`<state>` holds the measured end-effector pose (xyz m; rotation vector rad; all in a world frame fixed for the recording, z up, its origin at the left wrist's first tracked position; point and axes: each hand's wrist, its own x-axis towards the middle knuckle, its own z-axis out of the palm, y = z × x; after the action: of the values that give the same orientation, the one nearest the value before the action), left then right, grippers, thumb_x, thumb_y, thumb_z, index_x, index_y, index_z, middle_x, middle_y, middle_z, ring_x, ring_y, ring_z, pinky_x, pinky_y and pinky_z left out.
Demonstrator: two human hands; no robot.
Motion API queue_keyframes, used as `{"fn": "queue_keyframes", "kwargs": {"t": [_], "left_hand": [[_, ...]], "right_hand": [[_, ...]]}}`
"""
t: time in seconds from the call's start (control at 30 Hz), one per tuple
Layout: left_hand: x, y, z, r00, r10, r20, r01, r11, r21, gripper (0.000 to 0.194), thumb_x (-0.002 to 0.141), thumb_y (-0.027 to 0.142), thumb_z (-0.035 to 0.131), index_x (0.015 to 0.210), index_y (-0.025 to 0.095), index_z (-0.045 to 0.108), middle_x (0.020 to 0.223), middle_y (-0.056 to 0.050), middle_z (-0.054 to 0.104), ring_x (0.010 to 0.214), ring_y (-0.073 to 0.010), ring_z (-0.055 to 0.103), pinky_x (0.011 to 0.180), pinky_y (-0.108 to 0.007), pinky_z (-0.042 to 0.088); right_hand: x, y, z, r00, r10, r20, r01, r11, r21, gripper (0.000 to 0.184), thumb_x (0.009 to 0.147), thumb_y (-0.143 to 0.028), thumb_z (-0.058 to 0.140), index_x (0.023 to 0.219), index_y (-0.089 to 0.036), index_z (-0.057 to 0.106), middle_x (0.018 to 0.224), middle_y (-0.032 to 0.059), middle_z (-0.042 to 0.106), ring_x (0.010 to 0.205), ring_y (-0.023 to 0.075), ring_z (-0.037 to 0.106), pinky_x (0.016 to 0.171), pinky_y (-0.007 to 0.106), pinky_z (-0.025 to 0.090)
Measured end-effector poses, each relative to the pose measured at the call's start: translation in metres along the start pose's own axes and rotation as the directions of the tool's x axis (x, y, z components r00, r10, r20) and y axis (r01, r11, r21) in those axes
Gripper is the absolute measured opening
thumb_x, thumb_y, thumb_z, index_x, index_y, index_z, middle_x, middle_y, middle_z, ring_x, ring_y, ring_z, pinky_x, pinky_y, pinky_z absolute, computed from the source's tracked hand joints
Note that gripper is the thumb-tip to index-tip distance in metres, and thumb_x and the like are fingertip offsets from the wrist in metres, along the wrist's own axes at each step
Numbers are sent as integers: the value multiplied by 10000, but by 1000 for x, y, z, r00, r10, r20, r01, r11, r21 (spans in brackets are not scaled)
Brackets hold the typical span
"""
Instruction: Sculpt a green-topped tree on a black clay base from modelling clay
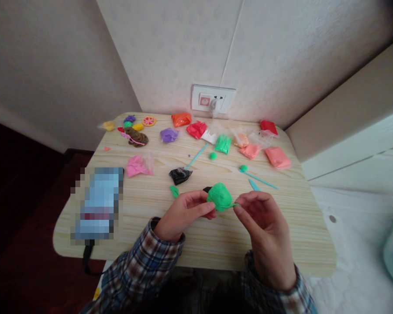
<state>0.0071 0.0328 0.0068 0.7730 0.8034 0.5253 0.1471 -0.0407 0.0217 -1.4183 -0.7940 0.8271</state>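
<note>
My left hand point(186, 213) holds a round lump of green modelling clay point(219, 196) between thumb and fingers, above the near middle of the table. A thin green strand of clay runs from the lump's lower right side. My right hand point(263, 226) pinches the end of that strand between thumb and forefinger. Something black point(207, 189) shows just behind the lump, partly hidden. A small green clay piece point(174, 191) lies left of the lump, near my left fingers. Beyond my right hand lies a blue plastic clay knife point(254, 185), its near end hidden.
Bags of clay lie across the back of the wooden table point(144, 235), among them a green bag point(223, 144) and a black bag point(180, 175). Blue sticks point(198, 155) and small green balls point(212, 155) lie between. A blurred phone point(100, 203) with a cable sits left. Small clay figures point(137, 136) stand back left.
</note>
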Motion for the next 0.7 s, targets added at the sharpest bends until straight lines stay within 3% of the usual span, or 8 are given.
{"fn": "queue_keyframes", "kwargs": {"t": [0.37,0.57,0.7], "left_hand": [[-4,0,4,1000,-9,0,9,999,-33,290,596,316,793,780,120,684,692,-15,650,614,-101,554,623,-238,441],[-16,-14,35,978,-14,-206,-24,984,-177,354,570,303,798,839,127,651,785,-36,644,701,-135,564,546,-219,434],[-20,-21,51,946,-23,-323,-55,971,-232,316,593,319,774,809,126,649,670,-1,592,596,-99,525,461,-189,382]], "right_hand": [[-1,-2,0,999,25,28,-27,998,65,165,750,-222,689,854,-236,561,808,-11,590,767,124,595,686,255,515],[1,-2,1,999,7,37,-8,999,45,168,743,-250,696,837,-231,557,785,-8,597,738,134,596,657,265,519],[2,-2,1,999,2,48,-4,999,40,161,743,-252,694,828,-228,560,778,-8,594,735,132,591,656,262,516]]}}
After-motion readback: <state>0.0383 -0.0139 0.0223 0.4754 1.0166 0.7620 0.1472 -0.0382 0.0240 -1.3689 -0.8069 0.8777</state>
